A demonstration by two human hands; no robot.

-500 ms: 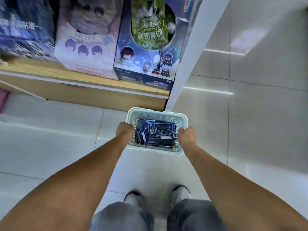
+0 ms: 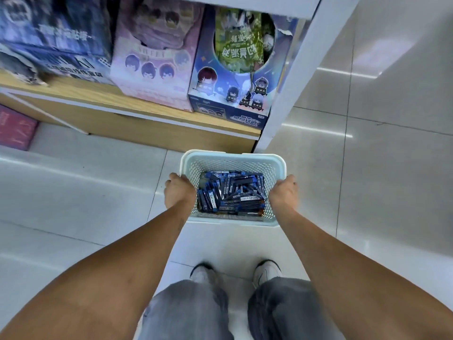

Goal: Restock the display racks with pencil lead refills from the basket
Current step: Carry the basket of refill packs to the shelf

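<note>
A pale blue perforated basket (image 2: 232, 159) is held out in front of me above the tiled floor. It holds a loose heap of several blue packs of pencil lead refills (image 2: 230, 192). My left hand (image 2: 177, 192) grips the basket's left rim, fingers curled over it. My right hand (image 2: 284, 193) grips the right rim the same way. No display rack for refills is in view.
A low wooden shelf (image 2: 98, 94) runs across the top left, carrying a dark blue box (image 2: 61, 35), a pink box (image 2: 152, 57) and a blue plush-toy box (image 2: 232, 77). A white upright post (image 2: 289, 77) ends the shelf. My shoes (image 2: 266, 272) stand on the glossy tiles.
The view has come slightly closer to the shelf and the basket sits a little lower in it. Both hands keep the same hold on the rims.
</note>
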